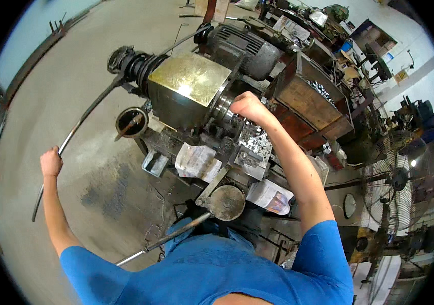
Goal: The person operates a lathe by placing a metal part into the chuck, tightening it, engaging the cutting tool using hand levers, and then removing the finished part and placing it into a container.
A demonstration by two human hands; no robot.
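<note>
My left hand [51, 161], out to the left, is wrapped round a long metal bar [85, 118]. The bar slopes up to the dark ringed end [138, 68] of a lathe headstock [189, 81]. At the headstock's other side my right hand [247, 107] is closed, up against the round metal spindle nose [222, 108]. Whatever its fingers hold there, if anything, is hidden. Below that hand sits a tool post [249, 157] on a slide strewn with shiny metal chips [256, 138].
A round pot [131, 122] with a brush and a small metal box [155, 163] stand beside the bed. Close to my body are a round plate [228, 202] and a handle bar [176, 232]. A motor [247, 51], a wooden crate [308, 99] and a fan [398, 179] stand around.
</note>
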